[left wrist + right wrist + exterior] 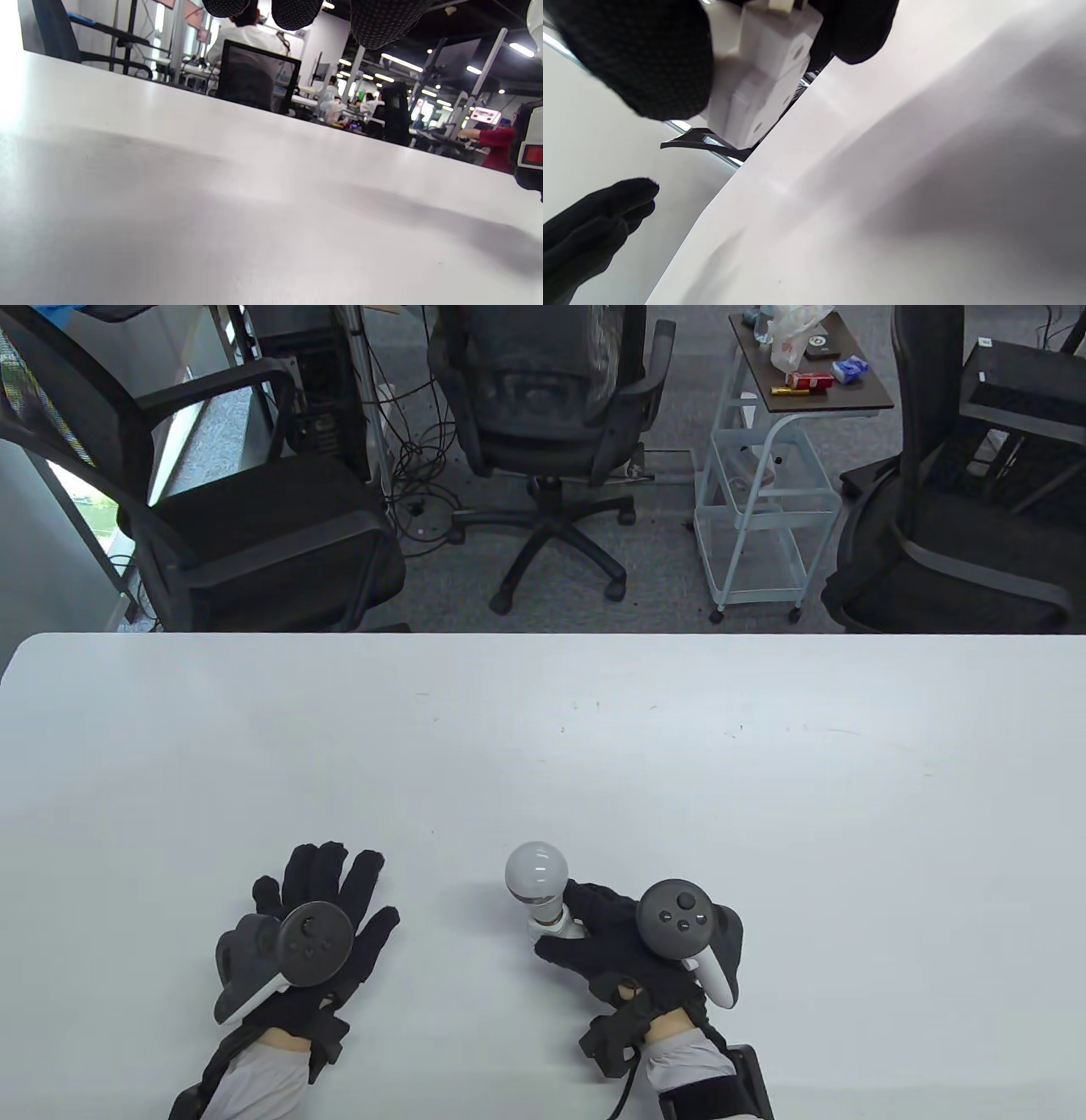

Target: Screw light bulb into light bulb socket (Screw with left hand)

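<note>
A white light bulb (536, 874) sits in a white socket (556, 927) near the table's front edge. My right hand (594, 937) grips the socket from the right, with the bulb pointing up and to the left. In the right wrist view the socket (759, 84) shows between my gloved fingers (640, 63). My left hand (327, 891) lies flat and open on the table to the left of the bulb, apart from it and holding nothing. It also shows in the right wrist view (589, 228). Its fingertips (292, 12) hang in at the top of the left wrist view.
The white table (543, 746) stretches bare beyond the hands. Behind its far edge stand office chairs (551, 407) and a small cart (764, 475).
</note>
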